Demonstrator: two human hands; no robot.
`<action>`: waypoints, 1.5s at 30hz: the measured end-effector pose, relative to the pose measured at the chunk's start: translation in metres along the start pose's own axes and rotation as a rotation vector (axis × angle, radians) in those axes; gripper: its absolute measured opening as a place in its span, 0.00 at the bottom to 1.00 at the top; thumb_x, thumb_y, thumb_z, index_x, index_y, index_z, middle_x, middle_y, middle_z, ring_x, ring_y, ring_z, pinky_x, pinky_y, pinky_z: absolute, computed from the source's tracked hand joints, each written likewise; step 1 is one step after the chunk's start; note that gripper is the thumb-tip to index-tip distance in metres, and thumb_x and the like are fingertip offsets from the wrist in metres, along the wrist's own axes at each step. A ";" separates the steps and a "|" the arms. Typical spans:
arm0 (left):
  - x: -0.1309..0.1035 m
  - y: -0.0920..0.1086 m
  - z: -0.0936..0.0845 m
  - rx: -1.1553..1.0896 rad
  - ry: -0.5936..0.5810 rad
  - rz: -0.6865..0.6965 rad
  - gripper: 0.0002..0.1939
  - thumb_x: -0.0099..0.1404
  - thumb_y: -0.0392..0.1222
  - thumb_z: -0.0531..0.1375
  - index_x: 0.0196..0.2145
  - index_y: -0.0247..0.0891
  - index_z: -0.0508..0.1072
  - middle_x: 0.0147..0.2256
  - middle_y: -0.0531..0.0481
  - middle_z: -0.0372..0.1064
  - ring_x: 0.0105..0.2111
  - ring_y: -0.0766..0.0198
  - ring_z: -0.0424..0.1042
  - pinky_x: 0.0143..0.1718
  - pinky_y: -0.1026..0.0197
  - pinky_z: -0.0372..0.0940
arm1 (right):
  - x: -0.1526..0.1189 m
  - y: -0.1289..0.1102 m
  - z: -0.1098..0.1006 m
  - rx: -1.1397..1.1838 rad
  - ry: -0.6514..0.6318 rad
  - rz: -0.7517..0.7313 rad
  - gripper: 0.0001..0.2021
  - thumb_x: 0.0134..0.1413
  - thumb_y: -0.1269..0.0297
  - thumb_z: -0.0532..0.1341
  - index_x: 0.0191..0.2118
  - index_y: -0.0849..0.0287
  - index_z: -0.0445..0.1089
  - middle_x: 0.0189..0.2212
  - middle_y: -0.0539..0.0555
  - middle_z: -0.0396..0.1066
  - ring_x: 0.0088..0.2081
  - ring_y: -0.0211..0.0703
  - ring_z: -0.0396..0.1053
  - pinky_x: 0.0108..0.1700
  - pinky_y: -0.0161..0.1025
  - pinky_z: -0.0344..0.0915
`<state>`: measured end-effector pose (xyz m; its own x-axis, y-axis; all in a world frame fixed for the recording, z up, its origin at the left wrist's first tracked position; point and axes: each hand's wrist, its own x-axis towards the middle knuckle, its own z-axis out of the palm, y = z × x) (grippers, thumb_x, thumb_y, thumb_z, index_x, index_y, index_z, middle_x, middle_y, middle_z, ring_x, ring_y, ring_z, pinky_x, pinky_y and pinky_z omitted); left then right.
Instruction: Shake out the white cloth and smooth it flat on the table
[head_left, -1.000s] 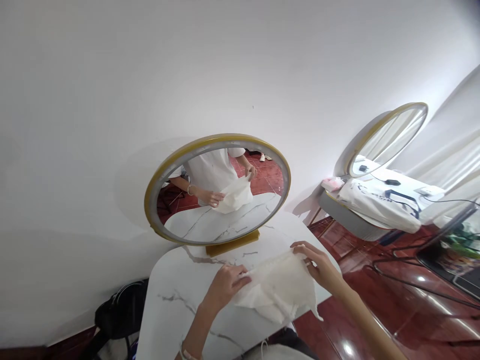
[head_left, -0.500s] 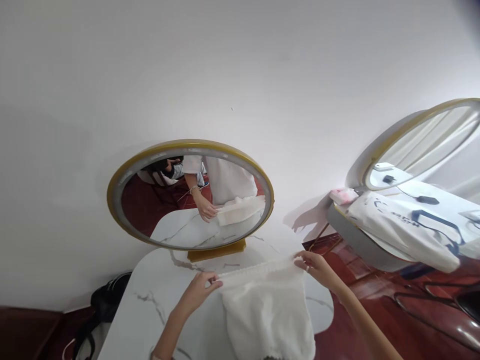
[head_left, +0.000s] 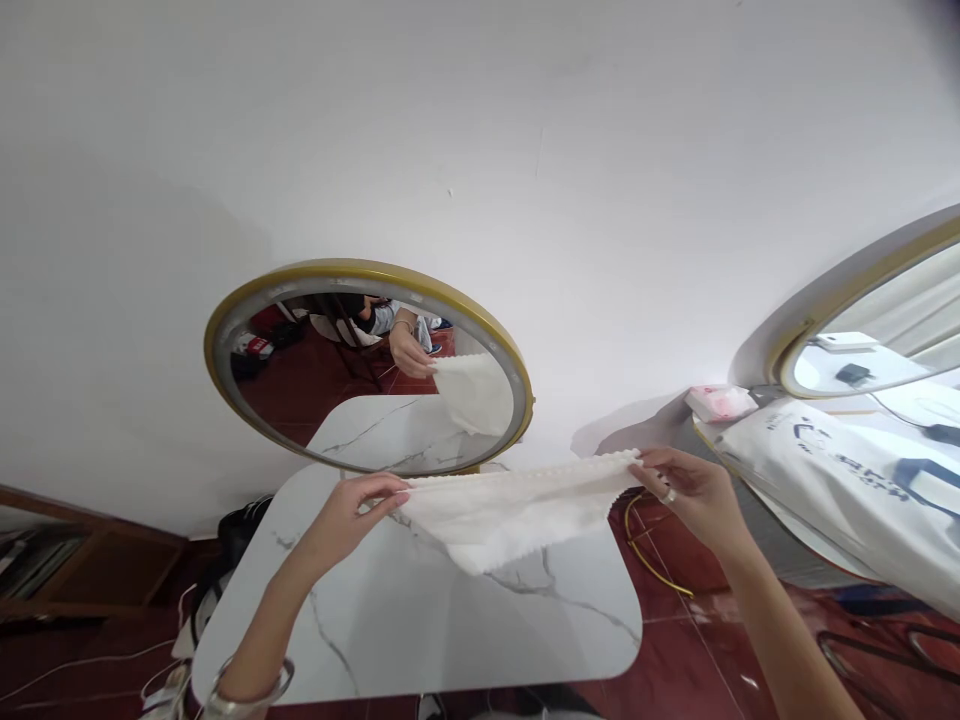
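Between both hands a thin white cloth garment point(head_left: 510, 515) is stretched out by its long gathered edge, which looks like an elastic waistband. Thumb and fingers of my left hand point(head_left: 356, 515) pinch the left end of that edge. At the other end, my right hand point(head_left: 694, 495), with a ring on one finger, grips the upper corner. Below the edge the fabric hangs loose and narrows toward a lower point, above a white marble-patterned table point(head_left: 480, 640). A round gold-rimmed mirror point(head_left: 367, 264) behind reflects the garment and one hand.
At right, a second table holds a white printed cloth bag point(head_left: 832, 470) and a pink-and-white tissue pack point(head_left: 720, 402). Another gold-rimmed mirror point(head_left: 810, 325) stands above them. A dark bag point(head_left: 240, 530) lies left of the near table. The mirror reflects a seated person.
Both hands have raised the garment off the table and drawn its edge out wider. Its lower part, earlier spread toward me, now hangs short. The view has shifted slightly.
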<state>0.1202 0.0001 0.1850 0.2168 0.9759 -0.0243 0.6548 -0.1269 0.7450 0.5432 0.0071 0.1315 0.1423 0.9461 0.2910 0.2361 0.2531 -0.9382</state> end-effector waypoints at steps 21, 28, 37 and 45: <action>0.013 -0.008 0.093 0.278 0.052 0.015 0.12 0.67 0.48 0.46 0.34 0.44 0.67 0.27 0.54 0.67 0.26 0.64 0.68 0.29 0.64 0.65 | -0.026 0.049 -0.008 0.036 -0.046 0.253 0.16 0.50 0.53 0.61 0.40 0.57 0.61 0.29 0.50 0.68 0.28 0.41 0.74 0.32 0.40 0.72; 0.037 -0.080 0.190 0.412 0.084 -0.080 0.17 0.63 0.32 0.46 0.43 0.35 0.71 0.49 0.39 0.68 0.49 0.55 0.70 0.51 0.51 0.66 | -0.035 0.148 0.053 -0.147 -0.043 0.256 0.26 0.47 0.51 0.60 0.50 0.60 0.60 0.43 0.62 0.69 0.47 0.57 0.72 0.47 0.56 0.69; 0.011 -0.112 0.291 0.418 0.337 -0.065 0.21 0.69 0.40 0.45 0.56 0.38 0.66 0.63 0.38 0.54 0.61 0.50 0.57 0.54 0.47 0.63 | -0.104 0.212 0.100 -0.801 -0.162 -0.167 0.22 0.64 0.63 0.47 0.63 0.57 0.55 0.62 0.61 0.58 0.66 0.53 0.49 0.62 0.59 0.52; 0.050 -0.115 0.266 0.292 0.524 -0.352 0.13 0.64 0.32 0.51 0.35 0.40 0.76 0.38 0.44 0.71 0.39 0.54 0.72 0.40 0.51 0.67 | -0.082 0.229 0.108 -0.855 -0.097 -0.210 0.22 0.64 0.63 0.48 0.62 0.59 0.56 0.60 0.61 0.60 0.63 0.51 0.54 0.62 0.54 0.53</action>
<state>0.2479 0.0160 -0.0789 -0.3740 0.9156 0.1477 0.8058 0.2419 0.5406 0.4821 0.0088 -0.1274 -0.0578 0.9200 0.3875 0.8912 0.2225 -0.3952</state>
